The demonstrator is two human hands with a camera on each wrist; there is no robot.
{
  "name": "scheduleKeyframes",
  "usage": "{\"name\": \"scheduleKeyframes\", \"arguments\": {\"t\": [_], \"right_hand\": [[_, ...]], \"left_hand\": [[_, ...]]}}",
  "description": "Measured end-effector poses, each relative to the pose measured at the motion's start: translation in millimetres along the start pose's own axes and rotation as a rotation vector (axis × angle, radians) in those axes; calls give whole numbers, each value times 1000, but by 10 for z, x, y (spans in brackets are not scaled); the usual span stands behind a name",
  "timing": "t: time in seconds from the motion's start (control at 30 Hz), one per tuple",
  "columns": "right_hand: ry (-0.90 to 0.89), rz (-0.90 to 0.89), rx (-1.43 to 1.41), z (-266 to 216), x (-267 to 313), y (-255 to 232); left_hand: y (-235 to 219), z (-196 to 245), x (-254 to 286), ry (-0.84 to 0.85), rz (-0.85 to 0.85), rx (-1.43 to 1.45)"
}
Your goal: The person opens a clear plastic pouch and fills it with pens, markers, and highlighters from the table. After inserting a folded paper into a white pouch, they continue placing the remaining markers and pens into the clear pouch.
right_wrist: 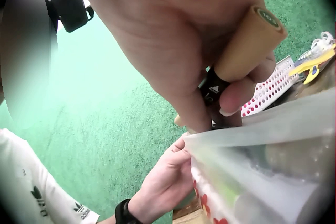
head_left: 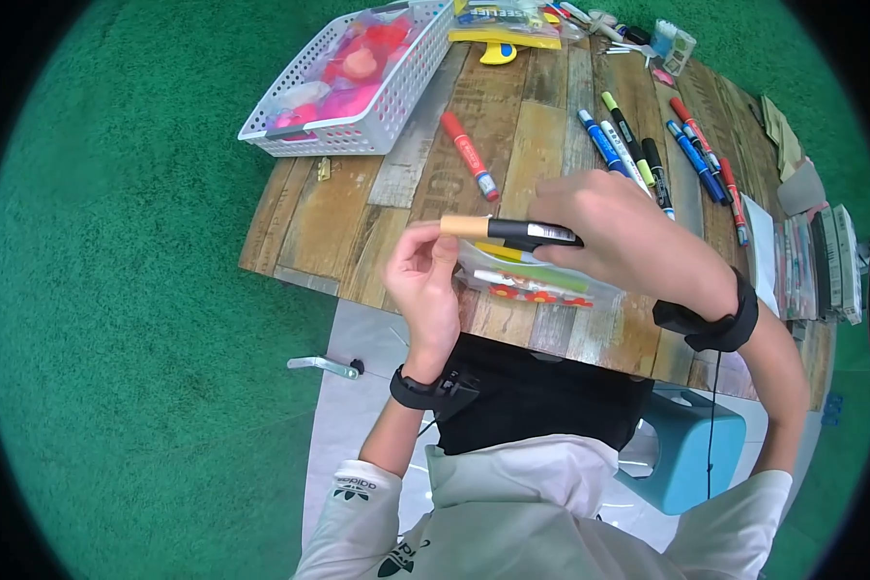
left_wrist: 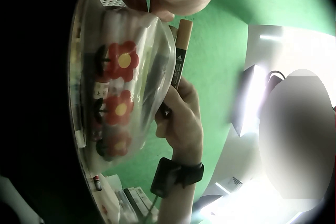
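Note:
Over the table's near side, my left hand [head_left: 423, 285] pinches the end of a clear pencil pouch [left_wrist: 118, 124] printed with red flowers. Several pens and markers, green and yellow among them, show through its plastic. My right hand [head_left: 614, 227] holds a black marker [head_left: 520, 230] with tan ends at the pouch's upper edge. In the head view the marker lies along that edge, its tan end beside my left fingertips. From the right wrist view, thumb and fingers close around the marker [right_wrist: 247, 45]. Part of its barrel is hidden behind the fingers.
Loose markers [head_left: 628, 145] in several colours lie at the right of the wooden table [head_left: 358, 217]. A red marker [head_left: 469, 155] lies in the middle. A white basket [head_left: 387, 121] with pink and red packets stands at the far left. Books [head_left: 831, 261] stand at the right edge.

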State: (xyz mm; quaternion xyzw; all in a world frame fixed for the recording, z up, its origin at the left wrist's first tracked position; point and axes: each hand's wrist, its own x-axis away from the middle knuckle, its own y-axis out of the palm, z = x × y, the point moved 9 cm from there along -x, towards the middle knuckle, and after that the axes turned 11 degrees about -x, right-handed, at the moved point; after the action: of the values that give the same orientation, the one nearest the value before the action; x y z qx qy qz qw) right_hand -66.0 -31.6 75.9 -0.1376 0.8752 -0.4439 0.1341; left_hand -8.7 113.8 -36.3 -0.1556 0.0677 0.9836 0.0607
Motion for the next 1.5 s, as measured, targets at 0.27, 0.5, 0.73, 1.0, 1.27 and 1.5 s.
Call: {"name": "scheduleKeyframes", "arguments": {"t": [0.27,0.5,0.73,1.0,1.27,1.5], "right_hand": [[-38,18,-88,-44,31,-34],[14,23,-3,-25,66,-5],[-66,51,1,-83,83,1],[-125,140,24,-118,149,-8],[-134,244,63,-162,268,29],[-199,309,518,-300,379,180]], "left_hand": [[27,15,-6,1,-10,7],[41,28,26,-36,-17,-3],[105,118,-12,-16,-18,2],[219,267,-20,50,-68,-43],[213,350,-28,55,-55,-95],[210,444,0,133,-35,-129]]}}
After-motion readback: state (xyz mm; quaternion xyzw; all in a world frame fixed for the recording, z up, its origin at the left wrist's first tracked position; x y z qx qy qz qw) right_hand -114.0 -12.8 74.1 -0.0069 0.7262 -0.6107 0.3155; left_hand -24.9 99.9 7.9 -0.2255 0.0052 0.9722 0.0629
